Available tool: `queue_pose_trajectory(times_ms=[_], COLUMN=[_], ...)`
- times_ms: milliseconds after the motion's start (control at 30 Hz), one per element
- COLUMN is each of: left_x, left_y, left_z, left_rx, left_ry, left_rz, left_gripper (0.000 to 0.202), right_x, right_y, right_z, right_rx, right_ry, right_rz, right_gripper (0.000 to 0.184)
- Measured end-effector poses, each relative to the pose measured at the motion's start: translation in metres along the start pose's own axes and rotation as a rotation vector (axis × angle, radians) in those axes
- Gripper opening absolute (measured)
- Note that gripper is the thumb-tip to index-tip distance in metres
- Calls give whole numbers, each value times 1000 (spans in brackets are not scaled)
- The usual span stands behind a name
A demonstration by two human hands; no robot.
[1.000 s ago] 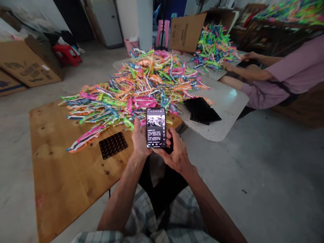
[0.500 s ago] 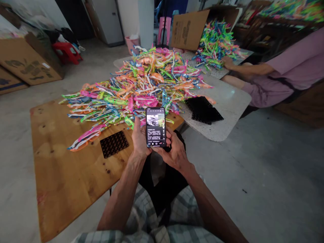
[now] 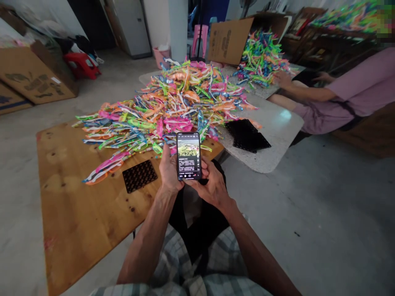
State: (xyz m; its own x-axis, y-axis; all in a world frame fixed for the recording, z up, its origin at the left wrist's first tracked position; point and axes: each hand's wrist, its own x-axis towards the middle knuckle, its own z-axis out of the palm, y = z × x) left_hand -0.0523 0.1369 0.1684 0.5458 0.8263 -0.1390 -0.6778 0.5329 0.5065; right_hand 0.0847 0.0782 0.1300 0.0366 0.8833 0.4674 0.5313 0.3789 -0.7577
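A smartphone (image 3: 188, 156) with a lit screen is held upright in front of me, above my lap. My left hand (image 3: 169, 170) cradles its left edge and back, thumb pointing up along the side. Around its lower right corner my right hand (image 3: 212, 181) is closed, with fingertips showing at the right edge. The screen shows a picture over lines of small text. Behind the phone spreads a big heap of colourful plastic pieces (image 3: 179, 102) with white strips. A black perforated tray (image 3: 140, 176) lies left of my left hand.
The heap covers part of a wooden tabletop (image 3: 83, 230) and a pale speckled table (image 3: 271, 160). More black trays (image 3: 247, 135) rest on the pale table. A cardboard box (image 3: 230, 41) lies tipped with pieces spilling out. A person in pink (image 3: 361, 90) sits at right, one hand at that spill.
The picture on the phone screen has changed from greyish to a green landscape. My hands stay about the same. The other person's near hand has shifted slightly, and their second hand now shows.
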Motion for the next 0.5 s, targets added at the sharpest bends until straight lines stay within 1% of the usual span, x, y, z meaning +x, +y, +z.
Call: queue_pose_trajectory(times_ms=[133, 233, 267, 300, 333, 367, 400, 433, 467, 500], left_x=[-1, 4, 7, 8, 9, 8, 6, 4, 2, 2], left_y=[0, -2, -2, -3, -3, -4, -3, -2, -1, 1], left_z=[2, -2, -4, -4, -2, 1, 5, 9, 12, 12], left_rx=[-17, -2, 22, 65, 128, 201, 297, 387, 417, 441], left_ry=[1, 32, 81, 160, 251, 380, 456, 468, 430, 344], left_rz=[-21, -21, -1, 33, 68, 133, 159, 143, 140, 99], left_gripper=[88, 87, 85, 80, 72, 63, 49, 43, 46, 48], right_x=[-2, -1, 1, 1, 2, 1, -1, -3, -6, -7], right_y=[1, 5, 5, 3, 1, -3, -7, -9, -8, -5], right_z=[1, 3, 3, 2, 0, -3, -6, -7, -8, -7], right_rx=[-14, -2, 8, 25, 47, 87, 122, 156, 196, 233], right_ry=[5, -2, 1, 7, 15, 26, 29, 23, 4, 15], right_rz=[9, 21, 28, 42, 59, 83, 107, 119, 129, 169], right_gripper=[77, 75, 73, 72, 71, 70, 67, 68, 70, 69])
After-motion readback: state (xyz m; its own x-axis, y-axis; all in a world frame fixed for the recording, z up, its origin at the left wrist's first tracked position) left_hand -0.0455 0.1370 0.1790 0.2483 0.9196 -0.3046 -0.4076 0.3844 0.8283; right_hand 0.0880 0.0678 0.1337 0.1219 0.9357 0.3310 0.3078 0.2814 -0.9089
